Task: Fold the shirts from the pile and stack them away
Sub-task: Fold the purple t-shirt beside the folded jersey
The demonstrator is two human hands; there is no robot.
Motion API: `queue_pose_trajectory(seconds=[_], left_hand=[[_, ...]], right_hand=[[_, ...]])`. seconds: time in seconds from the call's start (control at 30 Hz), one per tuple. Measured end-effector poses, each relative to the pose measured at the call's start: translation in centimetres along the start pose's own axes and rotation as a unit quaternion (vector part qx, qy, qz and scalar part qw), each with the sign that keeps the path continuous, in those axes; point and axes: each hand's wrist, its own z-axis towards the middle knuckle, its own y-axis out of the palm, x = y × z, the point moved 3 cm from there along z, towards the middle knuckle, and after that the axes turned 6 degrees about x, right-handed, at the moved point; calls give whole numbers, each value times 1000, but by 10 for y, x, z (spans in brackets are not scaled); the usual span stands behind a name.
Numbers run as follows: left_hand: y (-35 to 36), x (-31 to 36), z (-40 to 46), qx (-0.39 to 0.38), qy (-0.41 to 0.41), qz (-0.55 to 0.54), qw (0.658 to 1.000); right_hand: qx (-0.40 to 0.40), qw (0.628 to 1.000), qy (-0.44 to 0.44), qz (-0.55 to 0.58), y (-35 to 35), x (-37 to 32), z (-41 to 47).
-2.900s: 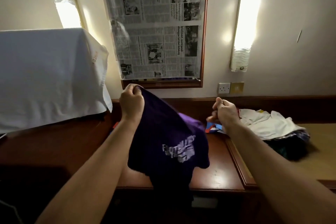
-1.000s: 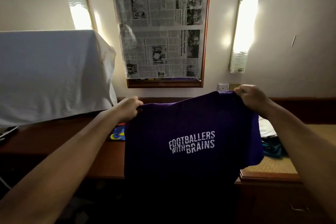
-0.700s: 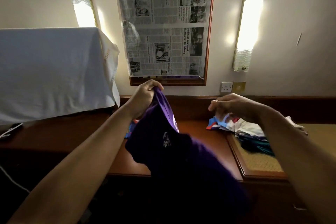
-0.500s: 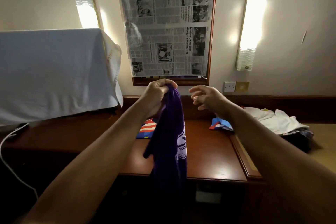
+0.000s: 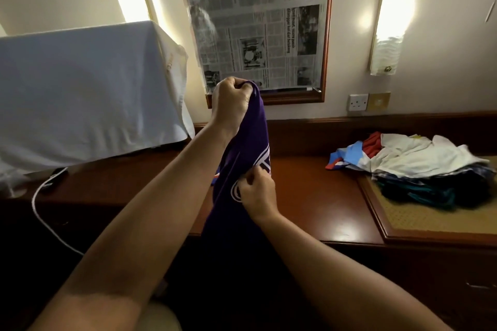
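Above a wooden counter [image 5: 309, 196], a purple shirt [image 5: 242, 148] hangs bunched from the left hand [image 5: 231, 101], whose fingers clench its top; the right hand [image 5: 256, 191] pinches its edge lower down.

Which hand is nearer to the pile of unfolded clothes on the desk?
The right hand. It pinches the purple shirt low down, left of the pile. The left hand grips the shirt's top, higher and further left.
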Motion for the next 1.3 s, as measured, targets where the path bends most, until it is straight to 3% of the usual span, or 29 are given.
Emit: queue_pose_trajectory(seconds=[0.1, 0.2, 0.27, 0.33, 0.4, 0.47, 0.6, 0.8, 0.9, 1.0, 1.07, 1.2, 1.3], left_hand=[[-8, -5, 6, 22, 16, 48, 998], [-6, -7, 12, 28, 7, 92, 995], [3, -4, 12, 15, -37, 44, 998], [12, 1, 9, -6, -86, -24, 996], [14, 2, 11, -3, -94, -27, 995], [7, -1, 14, 12, -86, -3, 996], [-15, -23, 22, 31, -43, 106, 993], [-30, -54, 12, 30, 6, 245, 969], [-27, -65, 6, 28, -36, 226, 973], [-24, -71, 2, 17, -65, 187, 980], [-24, -72, -2, -2, -26, 195, 980], [-26, -69, -8, -47, 77, 230, 969], [-30, -75, -8, -68, 67, 241, 966]], right_hand=[[31, 997, 22, 62, -13, 16, 15], [0, 999, -6, 51, -14, 20, 14], [-32, 999, 14, 8, -5, 24, 14], [-12, 999, 24, -29, -1, 31, 19], [24, 999, 27, 13, -16, 39, 29], [32, 998, 37, 50, -42, 46, 36], [54, 998, -23, 7, -109, 55, 62], [-102, 985, -79, -113, -177, 23, 99], [-88, 978, -97, -159, -201, 10, 116], [-30, 994, -75, -76, -217, 2, 128], [-29, 998, -45, -35, -226, -2, 131], [-89, 995, 5, -53, -241, -11, 125], [-172, 972, 15, -160, -239, -6, 118]])
